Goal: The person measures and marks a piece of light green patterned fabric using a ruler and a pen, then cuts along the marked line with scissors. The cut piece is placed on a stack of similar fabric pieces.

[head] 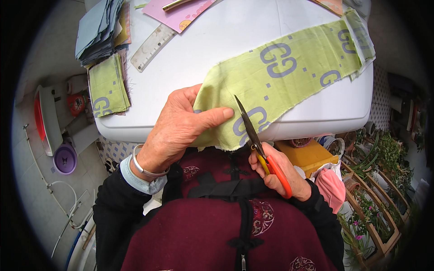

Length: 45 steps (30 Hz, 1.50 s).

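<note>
A strip of yellow-green printed cloth (301,64) stretches across the white table, its near end lifted over the front edge. My left hand (183,125) pinches that end, thumb on top and fingers hidden beneath. In my right hand (284,169) are scissors (252,128) with red and yellow handles and dark blades. The blades lie across the cloth's near edge, their tips pointing away from me to the right of my left thumb. Whether the cloth is cut along them is hard to tell. The strip's far right end lies folded in layers.
On the white table (183,67), a clear ruler (152,47) lies beside a pink card (179,13) with a pen-like gold stick (176,4) on it. Stacks of blue-grey cloth pieces (96,30) and green cloth squares (106,88) sit at the left edge. Potted plants (390,152) stand at right.
</note>
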Each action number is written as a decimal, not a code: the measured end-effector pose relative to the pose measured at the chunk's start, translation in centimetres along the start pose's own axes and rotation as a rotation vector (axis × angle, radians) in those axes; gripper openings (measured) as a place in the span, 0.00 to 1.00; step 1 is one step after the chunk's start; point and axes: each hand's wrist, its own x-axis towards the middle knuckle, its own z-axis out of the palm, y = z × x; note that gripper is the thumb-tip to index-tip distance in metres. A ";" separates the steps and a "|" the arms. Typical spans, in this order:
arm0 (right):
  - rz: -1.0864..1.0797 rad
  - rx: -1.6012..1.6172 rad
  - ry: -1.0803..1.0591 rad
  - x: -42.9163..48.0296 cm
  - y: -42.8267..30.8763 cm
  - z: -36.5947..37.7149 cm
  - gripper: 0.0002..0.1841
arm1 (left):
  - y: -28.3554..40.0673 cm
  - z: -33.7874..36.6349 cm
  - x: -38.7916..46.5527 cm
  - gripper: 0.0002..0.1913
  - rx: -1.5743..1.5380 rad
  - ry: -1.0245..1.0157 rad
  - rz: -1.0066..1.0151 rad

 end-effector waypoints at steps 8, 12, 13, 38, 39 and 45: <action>0.010 -0.074 -0.004 0.7 -0.7 0.0 0.38 | -0.5 0.1 0.0 0.15 0.031 0.032 0.044; -0.016 -0.136 0.020 1.0 -0.9 0.2 0.30 | -0.5 0.0 0.0 0.15 0.018 0.041 0.046; -0.016 -0.139 0.033 0.9 -0.9 0.3 0.28 | -0.5 0.0 -0.1 0.15 0.007 0.043 0.049; 0.052 -0.035 0.049 0.5 -0.7 0.4 0.25 | -0.1 0.0 -0.1 0.17 0.045 0.043 0.057; 0.029 -0.076 0.056 0.5 -0.8 0.3 0.25 | -0.1 0.0 -0.1 0.17 0.034 0.060 0.076; -0.057 -0.206 0.055 0.7 -0.7 0.0 0.26 | -0.2 -0.2 0.2 0.18 0.042 0.066 0.131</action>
